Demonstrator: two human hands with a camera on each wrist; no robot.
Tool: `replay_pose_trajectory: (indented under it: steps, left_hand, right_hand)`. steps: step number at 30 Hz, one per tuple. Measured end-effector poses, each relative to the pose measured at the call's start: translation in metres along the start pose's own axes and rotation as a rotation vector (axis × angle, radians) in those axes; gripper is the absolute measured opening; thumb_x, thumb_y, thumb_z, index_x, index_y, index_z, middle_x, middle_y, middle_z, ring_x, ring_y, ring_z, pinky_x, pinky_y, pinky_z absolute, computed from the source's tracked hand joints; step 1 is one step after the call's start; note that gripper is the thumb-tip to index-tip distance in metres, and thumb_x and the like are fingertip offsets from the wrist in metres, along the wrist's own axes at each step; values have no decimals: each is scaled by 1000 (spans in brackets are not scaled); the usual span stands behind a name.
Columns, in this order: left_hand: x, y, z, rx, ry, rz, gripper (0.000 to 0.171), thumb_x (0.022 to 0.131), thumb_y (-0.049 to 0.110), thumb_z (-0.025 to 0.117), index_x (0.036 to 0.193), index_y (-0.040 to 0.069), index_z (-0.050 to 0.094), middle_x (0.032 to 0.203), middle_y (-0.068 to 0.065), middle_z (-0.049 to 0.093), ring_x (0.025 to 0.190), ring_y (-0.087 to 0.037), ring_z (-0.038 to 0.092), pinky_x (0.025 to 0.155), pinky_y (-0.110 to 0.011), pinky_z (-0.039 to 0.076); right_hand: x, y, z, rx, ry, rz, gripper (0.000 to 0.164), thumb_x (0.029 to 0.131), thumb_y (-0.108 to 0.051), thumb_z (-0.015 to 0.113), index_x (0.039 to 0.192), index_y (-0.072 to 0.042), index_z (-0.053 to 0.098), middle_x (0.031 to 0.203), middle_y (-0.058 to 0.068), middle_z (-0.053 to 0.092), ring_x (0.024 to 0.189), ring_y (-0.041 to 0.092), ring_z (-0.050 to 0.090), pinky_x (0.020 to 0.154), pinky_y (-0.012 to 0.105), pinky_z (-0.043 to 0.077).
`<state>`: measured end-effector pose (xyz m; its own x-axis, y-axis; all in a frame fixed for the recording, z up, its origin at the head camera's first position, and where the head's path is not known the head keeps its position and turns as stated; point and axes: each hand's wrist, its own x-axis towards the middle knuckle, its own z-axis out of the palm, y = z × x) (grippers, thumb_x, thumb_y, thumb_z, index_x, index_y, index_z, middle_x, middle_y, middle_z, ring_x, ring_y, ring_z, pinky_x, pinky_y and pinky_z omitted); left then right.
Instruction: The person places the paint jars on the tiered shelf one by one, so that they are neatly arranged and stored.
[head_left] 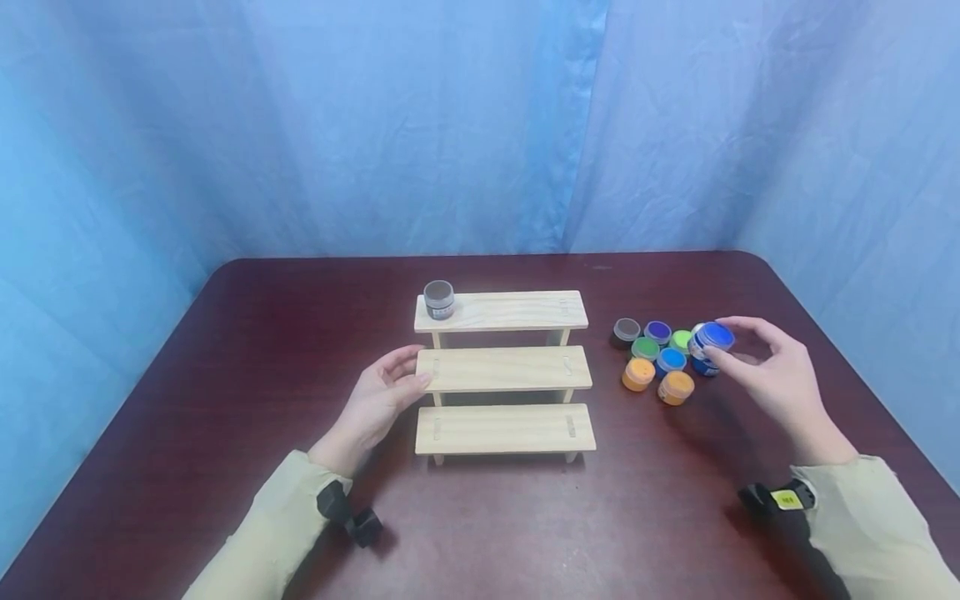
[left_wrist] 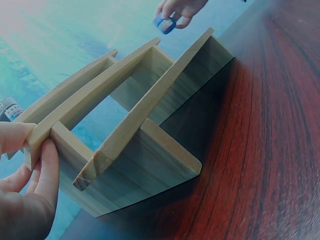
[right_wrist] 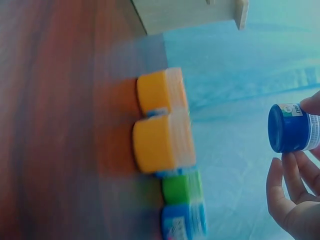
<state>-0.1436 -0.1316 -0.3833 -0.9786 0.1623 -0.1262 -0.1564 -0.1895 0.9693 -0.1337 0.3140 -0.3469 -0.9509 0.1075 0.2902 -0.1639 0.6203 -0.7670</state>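
My left hand (head_left: 377,406) pinches the left end of the middle board of a three-step wooden display rack (head_left: 504,370), thumb on top and fingers beneath. A dark grey paint jar (head_left: 439,301) stands on the left end of the rack's top step. Off to the right, my right hand (head_left: 780,379) holds a blue paint jar (right_wrist: 287,128) between thumb and fingers, raised above the table. Below and beside it stands a cluster of small paint jars, among them an orange jar (head_left: 676,388), a green jar (head_left: 645,349) and a black jar (head_left: 626,333).
The rack and jars stand on a dark red-brown wooden table (head_left: 300,350). Light blue curtains (head_left: 420,133) hang behind it and along both sides. A strapped black device (head_left: 348,512) sits on the left wrist, another (head_left: 776,500) on the right.
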Motion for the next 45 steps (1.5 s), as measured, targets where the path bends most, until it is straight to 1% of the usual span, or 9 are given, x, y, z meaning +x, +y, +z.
replay_pose_trajectory:
  steps: [3, 8, 12, 16, 19, 26, 35, 40, 45]
  left_hand:
    - [0, 0, 0, -4, 0, -3, 55, 86, -13, 51, 138, -11, 33, 102, 0, 57, 83, -3, 61, 78, -14, 53]
    - [0, -1, -1, 0, -2, -7, 55, 87, -12, 51, 138, -11, 32, 103, -1, 56, 83, -3, 61, 78, -14, 52]
    - [0, -1, 0, 11, 1, -2, 54, 86, -12, 52, 137, -11, 33, 104, -2, 56, 83, -2, 61, 78, -14, 52]
    - [1, -1, 1, 14, 6, -4, 54, 87, -12, 52, 137, -11, 33, 104, -2, 56, 83, -2, 61, 77, -14, 52]
    - [1, -2, 2, 14, 5, -9, 54, 87, -11, 52, 138, -11, 33, 105, -3, 56, 83, -2, 60, 78, -13, 52]
    - [0, -2, 3, 13, -2, -12, 55, 87, -12, 52, 138, -11, 32, 105, -3, 55, 83, -2, 60, 78, -14, 52]
    - [1, -1, 7, 4, -13, -2, 56, 87, -11, 52, 139, -12, 31, 104, -2, 56, 84, -2, 61, 78, -14, 52]
    - [1, -2, 7, 10, -6, -8, 55, 87, -12, 52, 138, -11, 32, 104, -2, 56, 83, -2, 61, 77, -14, 52]
    - [1, -1, 7, 13, -5, -6, 55, 87, -12, 53, 138, -10, 33, 106, -4, 56, 84, -2, 61, 78, -14, 52]
  right_hand:
    - [4, -6, 6, 16, -7, -38, 39, 86, -17, 69, 122, -5, 57, 100, -22, 54, 81, -12, 56, 68, 2, 48]
    - [8, -14, 20, 81, -23, -53, 37, 87, -16, 68, 121, -5, 58, 98, -17, 57, 77, -11, 61, 63, 8, 51]
    - [14, -23, 30, 107, -40, -84, 38, 87, -13, 67, 122, -2, 57, 99, -18, 57, 83, -9, 59, 68, 6, 50]
    - [19, -35, 41, 88, -27, -122, 40, 86, -12, 68, 122, 0, 56, 102, -21, 55, 89, -4, 55, 77, 2, 46]
    - [21, -43, 48, 113, -27, -124, 41, 85, -11, 69, 122, 0, 56, 104, -22, 55, 92, -4, 55, 78, 2, 46]
    - [28, -62, 62, 218, -51, -157, 40, 84, -5, 69, 121, 3, 55, 105, -14, 54, 88, -6, 59, 78, 6, 49]
    - [40, -87, 74, 255, -73, -202, 40, 85, -7, 69, 121, 3, 55, 107, -13, 55, 93, -2, 58, 82, 8, 49]
    - [45, -96, 83, 276, -101, -228, 40, 84, -7, 69, 120, 3, 56, 107, -10, 56, 94, 1, 59, 84, 9, 49]
    - [51, -108, 90, 277, -124, -255, 39, 84, -4, 69, 121, 2, 57, 112, 6, 60, 95, 0, 58, 85, 9, 49]
